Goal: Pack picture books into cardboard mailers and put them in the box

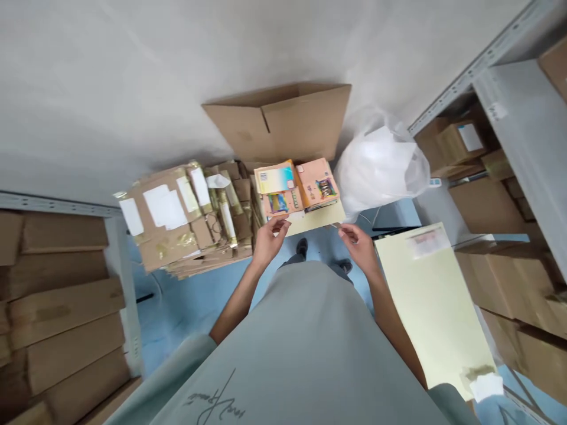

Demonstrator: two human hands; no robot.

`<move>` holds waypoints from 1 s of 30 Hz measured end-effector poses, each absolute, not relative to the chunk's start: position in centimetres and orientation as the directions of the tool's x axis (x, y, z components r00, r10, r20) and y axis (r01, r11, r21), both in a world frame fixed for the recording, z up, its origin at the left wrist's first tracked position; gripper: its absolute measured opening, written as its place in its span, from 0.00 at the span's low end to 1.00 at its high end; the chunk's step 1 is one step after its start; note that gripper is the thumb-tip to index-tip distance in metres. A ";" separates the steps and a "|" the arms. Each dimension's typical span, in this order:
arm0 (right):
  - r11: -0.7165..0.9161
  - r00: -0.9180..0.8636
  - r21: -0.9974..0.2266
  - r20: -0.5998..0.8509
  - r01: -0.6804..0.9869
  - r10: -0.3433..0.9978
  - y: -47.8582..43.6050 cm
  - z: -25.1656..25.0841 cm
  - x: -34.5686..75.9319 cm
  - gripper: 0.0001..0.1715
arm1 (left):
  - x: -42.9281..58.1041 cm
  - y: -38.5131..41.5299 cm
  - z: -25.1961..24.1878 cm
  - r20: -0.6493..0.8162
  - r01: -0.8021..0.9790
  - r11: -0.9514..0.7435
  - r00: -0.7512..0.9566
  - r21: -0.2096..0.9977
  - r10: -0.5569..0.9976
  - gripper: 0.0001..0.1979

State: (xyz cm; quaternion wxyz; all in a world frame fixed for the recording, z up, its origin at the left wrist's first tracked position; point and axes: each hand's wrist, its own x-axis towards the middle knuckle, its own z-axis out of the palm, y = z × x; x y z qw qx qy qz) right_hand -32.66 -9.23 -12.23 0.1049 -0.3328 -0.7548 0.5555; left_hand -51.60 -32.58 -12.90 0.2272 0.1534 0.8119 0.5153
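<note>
Several booklets lie in two piles on a pale yellow board (305, 222) in front of me. On the left pile is a booklet with a blue and yellow cover (277, 178); the right pile has a peach-coloured booklet (316, 177) with a dark, colourful picture. My left hand (268, 241) is at the near left corner of the board, thumb and fingers bent together; what they grip, if anything, is too small to make out. By the near right corner, my right hand (358, 247) pinches something thin that I cannot identify.
Flattened cardboard boxes (170, 221) with white labels are stacked at left. Behind the booklets leans an open carton (283, 127). A white plastic bag (381, 168) stands at right, above a large pale yellow panel (434, 307). Shelves of brown boxes (66, 313) flank both sides.
</note>
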 end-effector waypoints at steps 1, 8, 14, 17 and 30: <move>0.164 -0.763 -0.906 -0.218 0.390 0.609 -9.9 -12.0 -33.3 0.27 | -52.5 -33.8 -12.7 -0.186 0.044 0.442 -0.866 0.896 0.464 0.19; 0.208 -0.827 -0.890 -0.259 0.405 0.499 -12.5 -11.4 -36.5 0.26 | -57.6 -44.3 -13.0 0.001 0.138 0.784 -0.985 0.605 0.173 0.24; 0.282 -0.880 -0.877 -0.263 0.389 0.395 -12.6 -10.8 -39.6 0.24 | -58.2 -53.4 -15.3 -0.258 -0.024 0.936 -0.963 0.351 0.072 0.64; 0.315 -0.904 -0.875 -0.256 0.367 0.343 -13.1 -10.2 -41.4 0.23 | -58.3 -55.7 -15.6 -0.308 -0.027 0.948 -0.948 0.318 0.076 0.62; 0.363 -0.965 -0.894 -0.234 0.263 0.122 -16.7 -9.7 -46.0 0.24 | -58.2 -57.9 -14.3 -0.149 0.056 0.886 -0.979 0.461 0.139 0.41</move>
